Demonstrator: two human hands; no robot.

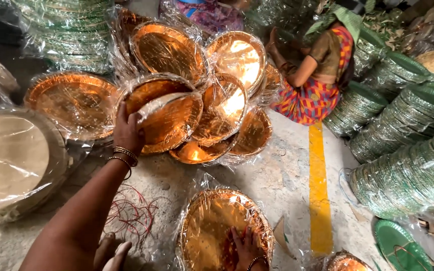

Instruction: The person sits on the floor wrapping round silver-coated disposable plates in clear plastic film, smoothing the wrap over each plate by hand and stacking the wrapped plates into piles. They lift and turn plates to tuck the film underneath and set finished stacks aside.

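Note:
My left hand (127, 131) reaches forward and grips the near rim of a plastic-wrapped stack of copper-coloured round plates (169, 113) lying among several similar packs on the floor. My right hand (247, 249) rests flat, fingers spread, on another wrapped stack of copper plates (217, 226) close to me at the bottom of the view. Bangles circle both wrists.
More wrapped copper plate packs (76, 100) lie left and behind. Rolled stacks of green plates (413, 150) fill the right side. A person in a colourful sari (317, 75) sits beyond. Red strings (131, 213) lie on the concrete floor beside a yellow painted line (318, 190).

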